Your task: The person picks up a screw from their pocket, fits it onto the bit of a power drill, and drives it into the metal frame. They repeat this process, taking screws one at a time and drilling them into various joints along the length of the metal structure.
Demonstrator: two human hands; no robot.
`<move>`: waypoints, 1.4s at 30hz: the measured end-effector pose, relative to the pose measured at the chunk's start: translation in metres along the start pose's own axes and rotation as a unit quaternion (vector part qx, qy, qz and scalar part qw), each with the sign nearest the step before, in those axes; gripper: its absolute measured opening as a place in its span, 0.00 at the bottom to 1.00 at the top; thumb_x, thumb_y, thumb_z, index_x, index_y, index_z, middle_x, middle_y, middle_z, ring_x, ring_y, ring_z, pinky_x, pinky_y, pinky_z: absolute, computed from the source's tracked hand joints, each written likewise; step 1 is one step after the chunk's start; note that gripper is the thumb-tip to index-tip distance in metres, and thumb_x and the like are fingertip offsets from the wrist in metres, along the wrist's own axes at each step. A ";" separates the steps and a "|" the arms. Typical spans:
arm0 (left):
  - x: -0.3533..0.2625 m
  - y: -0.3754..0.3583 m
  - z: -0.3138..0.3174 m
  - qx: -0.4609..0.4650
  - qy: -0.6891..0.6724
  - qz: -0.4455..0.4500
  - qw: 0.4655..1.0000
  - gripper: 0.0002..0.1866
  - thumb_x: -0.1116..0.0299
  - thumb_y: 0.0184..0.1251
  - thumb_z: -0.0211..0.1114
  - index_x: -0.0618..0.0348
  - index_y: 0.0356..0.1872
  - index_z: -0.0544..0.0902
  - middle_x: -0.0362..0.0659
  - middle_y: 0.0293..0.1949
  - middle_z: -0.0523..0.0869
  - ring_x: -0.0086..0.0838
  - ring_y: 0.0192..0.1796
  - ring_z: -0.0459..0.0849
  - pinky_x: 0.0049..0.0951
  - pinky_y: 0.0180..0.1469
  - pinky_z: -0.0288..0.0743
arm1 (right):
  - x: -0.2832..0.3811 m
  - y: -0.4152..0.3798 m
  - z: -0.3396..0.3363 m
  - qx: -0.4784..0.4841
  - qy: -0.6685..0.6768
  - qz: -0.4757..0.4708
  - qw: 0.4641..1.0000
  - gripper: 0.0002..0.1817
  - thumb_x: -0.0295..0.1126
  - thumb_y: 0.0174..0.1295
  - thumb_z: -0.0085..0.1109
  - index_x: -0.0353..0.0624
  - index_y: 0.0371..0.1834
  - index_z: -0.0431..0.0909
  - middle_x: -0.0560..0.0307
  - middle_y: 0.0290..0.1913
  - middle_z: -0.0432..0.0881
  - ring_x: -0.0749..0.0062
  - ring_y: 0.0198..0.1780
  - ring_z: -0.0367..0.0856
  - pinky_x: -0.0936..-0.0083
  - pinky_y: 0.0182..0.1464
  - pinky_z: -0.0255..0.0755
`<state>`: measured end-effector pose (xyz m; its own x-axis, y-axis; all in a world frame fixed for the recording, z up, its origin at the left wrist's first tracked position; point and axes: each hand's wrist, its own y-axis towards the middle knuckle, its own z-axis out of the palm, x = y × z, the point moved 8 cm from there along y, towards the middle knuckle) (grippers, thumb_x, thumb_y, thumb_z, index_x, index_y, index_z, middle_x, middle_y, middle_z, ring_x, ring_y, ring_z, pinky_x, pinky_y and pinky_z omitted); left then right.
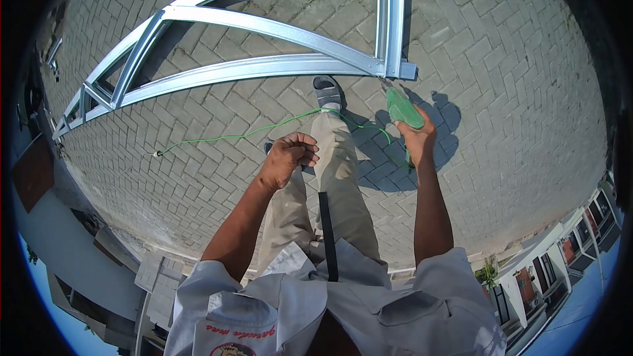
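My right hand (421,137) is wrapped round a green power drill (403,108). The drill's tip points away from me and meets or nearly meets the lower corner of a silvery metal truss (264,66), where an upright and a long bottom bar join. My left hand (290,156) hangs in front of my legs with its fingers curled together. Whatever it may hold is hidden or too small to name. A thin green cord (254,133) runs from near the drill past my leg to a plug (157,153) on the paving.
Interlocking grey paving blocks (514,92) cover the ground. My sandalled foot (327,90) stands close to the truss's bottom bar, and the cord crosses by my ankle. Houses (527,280) line the lower right edge of view. A black strap (328,237) hangs before my legs.
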<state>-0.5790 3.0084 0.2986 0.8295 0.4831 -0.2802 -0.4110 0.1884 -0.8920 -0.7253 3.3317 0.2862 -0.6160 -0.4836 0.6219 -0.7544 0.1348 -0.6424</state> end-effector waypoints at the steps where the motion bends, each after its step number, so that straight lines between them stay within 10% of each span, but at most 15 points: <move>1: 0.000 -0.004 -0.004 -0.005 0.003 0.000 1.000 0.12 0.79 0.74 0.55 0.68 0.54 0.80 0.49 0.43 0.88 0.33 0.43 0.90 0.30 0.45 0.86 | -0.020 0.023 0.005 -0.007 -0.017 -0.007 1.000 0.32 0.29 0.53 0.77 0.40 0.64 0.82 0.51 0.53 0.90 0.66 0.55 0.88 0.67 0.58 0.80; 15: 0.014 -0.047 -0.064 -0.116 0.046 -0.042 0.991 0.13 0.64 0.78 0.69 0.64 0.44 0.79 0.47 0.32 0.89 0.31 0.29 0.90 0.26 0.31 0.86 | -0.102 0.125 0.063 -0.027 -0.144 0.022 0.989 0.33 0.37 0.47 0.78 0.44 0.61 0.84 0.48 0.56 0.90 0.55 0.59 0.88 0.64 0.63 0.79; 42: 0.028 -0.026 -0.050 -0.073 0.029 -0.079 0.994 0.09 0.69 0.79 0.64 0.66 0.48 0.80 0.49 0.39 0.90 0.34 0.37 0.92 0.31 0.42 0.88 | -0.091 0.130 0.081 -0.065 -0.265 0.117 0.955 0.32 0.45 0.48 0.74 0.50 0.60 0.86 0.44 0.55 0.90 0.47 0.58 0.88 0.56 0.59 0.81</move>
<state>-0.5259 2.9742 0.2955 0.9017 0.4060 -0.1484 -0.2178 0.1300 -0.9673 -0.7486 3.3236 0.1096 -0.5960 -0.7920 0.1326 -0.6537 0.3826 -0.6530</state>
